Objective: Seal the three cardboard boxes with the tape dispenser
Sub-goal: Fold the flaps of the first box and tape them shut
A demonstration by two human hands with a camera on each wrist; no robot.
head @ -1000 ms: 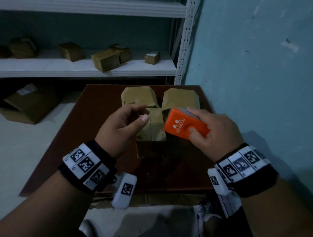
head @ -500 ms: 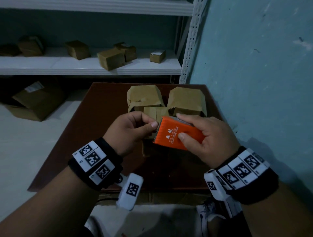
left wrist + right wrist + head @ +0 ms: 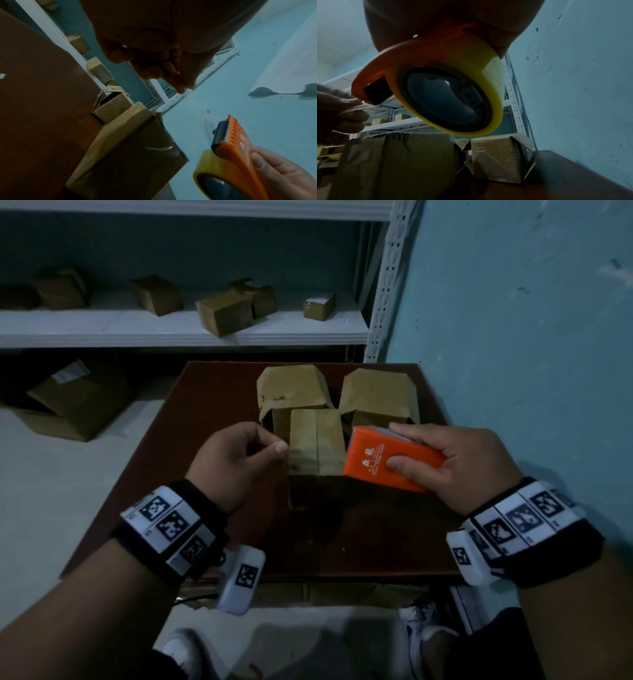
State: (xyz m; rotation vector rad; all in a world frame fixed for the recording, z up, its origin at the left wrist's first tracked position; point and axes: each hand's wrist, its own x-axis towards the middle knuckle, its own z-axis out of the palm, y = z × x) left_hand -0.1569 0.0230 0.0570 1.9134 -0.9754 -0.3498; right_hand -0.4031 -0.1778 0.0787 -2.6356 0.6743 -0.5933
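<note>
The tape dispenser (image 3: 387,462) is gripped in the right hand (image 3: 459,463), thumb on its orange side and fingers over the top, and is held above the table (image 3: 212,392), just right of the near box (image 3: 317,446). A roll of yellow tape (image 3: 489,83) is seen in it from the right wrist view. The left hand (image 3: 236,463) is held just left of that box with thumb and forefinger pressed together and the other fingers curled; a thin glint at the fingertips in the right wrist view suggests the tape end is pinched, but clear tape cannot be made out for certain.

The near box stands toward the table's middle with its flaps shut and a bare seam down the top. The left back box (image 3: 291,392) and right back box (image 3: 376,395) stand by the far edge, the right one near the far right corner; their flaps are loosely folded.

The step in hand is judged to be the drawing out of tape for the first seal. Next, the free end would need to be laid over one end of the near box's seam and pressed down, with the dispenser then drawn along the seam.
</note>
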